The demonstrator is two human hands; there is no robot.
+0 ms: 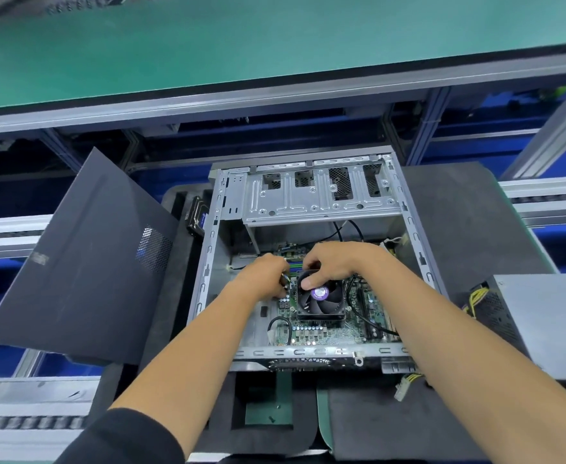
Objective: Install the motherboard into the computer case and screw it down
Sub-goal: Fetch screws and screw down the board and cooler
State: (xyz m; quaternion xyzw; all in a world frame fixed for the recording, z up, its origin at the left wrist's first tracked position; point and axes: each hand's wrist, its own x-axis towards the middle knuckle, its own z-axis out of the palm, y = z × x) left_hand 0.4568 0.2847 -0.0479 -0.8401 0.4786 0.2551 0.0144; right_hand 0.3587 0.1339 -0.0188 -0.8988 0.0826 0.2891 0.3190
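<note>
the motherboard [311, 329] lies flat on the floor of the case [208, 262], which we keep on its side, open face up, so both hands can work from above. the case rests on a dark foam pad [459, 209] that cushions it on the bench. its side panel [84, 256] is off and leans to the left, out of the working area. the power supply [539, 316] sits outside the case on the right, well apart from the board, leaving room to seat it. we judge the board is being nudged into position, with screwing not yet begun.

our right hand [335, 266] grips the fan [321, 301], fingers curled over its far edge and thumb on top, using it as a handle. our left hand [268, 276] is curled at the fan's left side, pinching a small dark item we cannot identify.

the hands hide the board's far half. no screws or screwdriver can be made out, and the standoffs are hidden under the board.
</note>
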